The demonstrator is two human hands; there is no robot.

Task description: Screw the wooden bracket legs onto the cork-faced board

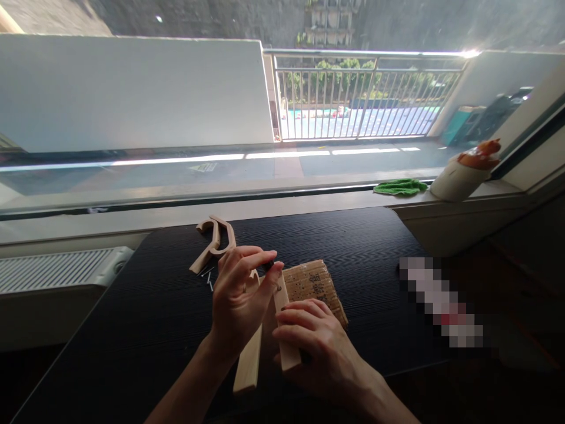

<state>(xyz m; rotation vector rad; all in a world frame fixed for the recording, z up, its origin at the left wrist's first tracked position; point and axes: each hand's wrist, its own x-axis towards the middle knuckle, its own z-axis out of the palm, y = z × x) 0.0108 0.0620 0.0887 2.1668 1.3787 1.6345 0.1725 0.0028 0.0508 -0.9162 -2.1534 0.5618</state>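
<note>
My left hand point(241, 294) is raised over the dark table point(132, 318), its thumb and fingers pinched on a small dark piece point(269, 265) at the upper end of a light wooden bar point(285, 327). My right hand point(315, 341) lies curled over the lower part of that bar and presses it down. A second wooden bar point(248, 365) lies beside it, pointing toward me. Under the hands is a flat piece of cardboard point(315, 282). A curved wooden part point(216, 241) and a few small screws point(208, 278) lie just beyond my left hand.
A green cloth point(401, 187) and a white pot with an orange figure point(463, 174) rest on the window sill at the right. A white radiator point(57, 268) sits left of the table. A blurred-out object point(441, 303) lies at the table's right edge.
</note>
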